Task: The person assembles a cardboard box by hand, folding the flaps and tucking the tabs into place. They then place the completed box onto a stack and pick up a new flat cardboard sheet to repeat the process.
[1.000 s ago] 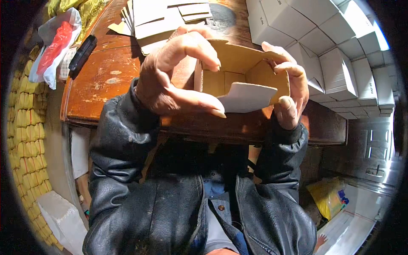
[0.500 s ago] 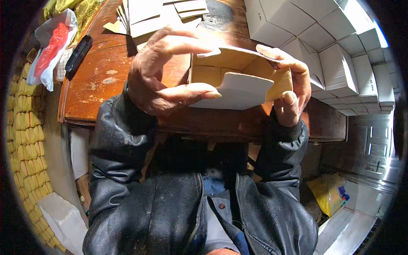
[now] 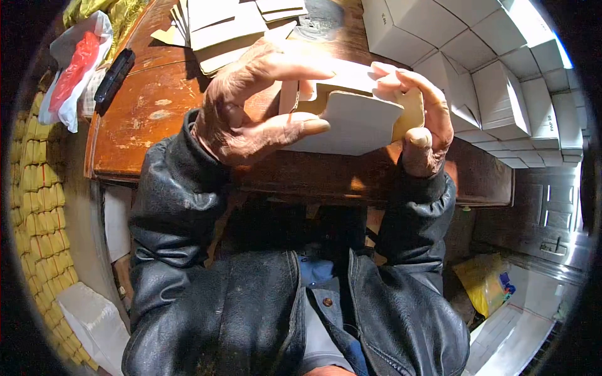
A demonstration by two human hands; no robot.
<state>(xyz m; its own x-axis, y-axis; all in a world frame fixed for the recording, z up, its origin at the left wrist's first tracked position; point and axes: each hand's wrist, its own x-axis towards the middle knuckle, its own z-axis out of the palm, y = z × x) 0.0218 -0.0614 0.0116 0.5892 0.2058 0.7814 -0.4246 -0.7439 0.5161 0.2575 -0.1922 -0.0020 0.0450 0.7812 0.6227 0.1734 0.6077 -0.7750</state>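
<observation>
Room over tabletop (image 3: 147,119) between black case (image 3: 115,80) and hands (image 3: 241,113); white boxes (image 3: 467,50) block right.

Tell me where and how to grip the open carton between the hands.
Pinch the carton by its near white panel, over the free upper edge, from the person's side: it is broad, flat and uncovered between left hand and right hand. Go lightly; thin board may bend.

carton (image 3: 357,128) matt white card, brown inside; table (image 3: 150,135) worn, glossy wood; jacket (image 3: 251,307) shiny black, leather-like.
</observation>
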